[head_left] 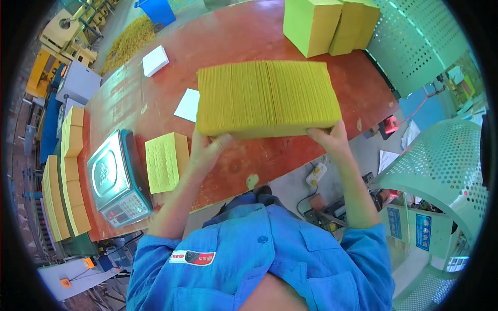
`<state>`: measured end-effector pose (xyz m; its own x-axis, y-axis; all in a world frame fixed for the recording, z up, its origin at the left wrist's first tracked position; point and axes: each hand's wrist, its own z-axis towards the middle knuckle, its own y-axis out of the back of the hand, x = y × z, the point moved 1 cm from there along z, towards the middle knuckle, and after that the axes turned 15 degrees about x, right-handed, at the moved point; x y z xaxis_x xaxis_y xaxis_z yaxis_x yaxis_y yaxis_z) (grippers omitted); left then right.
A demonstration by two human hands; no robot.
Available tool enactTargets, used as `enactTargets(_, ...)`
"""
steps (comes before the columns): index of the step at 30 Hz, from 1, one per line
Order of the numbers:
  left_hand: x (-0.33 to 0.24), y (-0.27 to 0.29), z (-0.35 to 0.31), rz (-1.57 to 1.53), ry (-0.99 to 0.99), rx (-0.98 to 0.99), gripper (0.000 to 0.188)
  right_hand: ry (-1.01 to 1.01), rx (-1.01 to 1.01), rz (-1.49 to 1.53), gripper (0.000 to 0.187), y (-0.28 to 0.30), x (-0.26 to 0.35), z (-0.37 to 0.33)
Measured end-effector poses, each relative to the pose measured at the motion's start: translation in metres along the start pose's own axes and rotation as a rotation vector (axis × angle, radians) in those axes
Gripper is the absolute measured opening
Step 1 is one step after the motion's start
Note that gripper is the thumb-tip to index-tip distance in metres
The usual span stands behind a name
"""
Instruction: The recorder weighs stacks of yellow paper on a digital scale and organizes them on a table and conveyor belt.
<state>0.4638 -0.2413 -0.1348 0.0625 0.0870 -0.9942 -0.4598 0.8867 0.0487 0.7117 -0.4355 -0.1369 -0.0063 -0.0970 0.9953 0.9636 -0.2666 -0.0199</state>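
Between my two hands I hold a wide stack of yellow paper sheets (268,97), its many thin edges facing up. My left hand (207,147) grips its lower left corner, thumb along the near side. At the lower right corner my right hand (332,139) grips in the same way; the fingers of both hands are partly hidden behind the stack. The stack appears raised over the red table (233,171). Close to my left forearm stands a smaller yellow block with an embossed face (163,163).
A digital scale (116,176) sits at the table's left, beside rows of yellow blocks (72,171). White paper pads (155,60) lie farther back. Large yellow stacks (332,28) stand far right, near a perforated green guard (415,36). Another perforated cover (441,160) is at my right.
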Motion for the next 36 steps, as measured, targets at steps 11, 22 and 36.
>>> enactTargets(11, 0.052, -0.026, 0.055, 0.156, -0.042, 0.019, 0.089, 0.011, -0.135, 0.042, 0.073, 0.028, -0.056, 0.007)
enactTargets(22, 0.04, -0.004, 0.059, -0.523, -0.086, 0.181, 0.057, 0.002, -0.235, 0.027, 0.069, 0.038, -0.06, 0.0)
enactTargets(36, 0.056, -0.017, 0.095, -0.462, -0.213, -0.146, 0.053, -0.004, -0.226, 0.052, 0.068, 0.059, -0.069, -0.008)
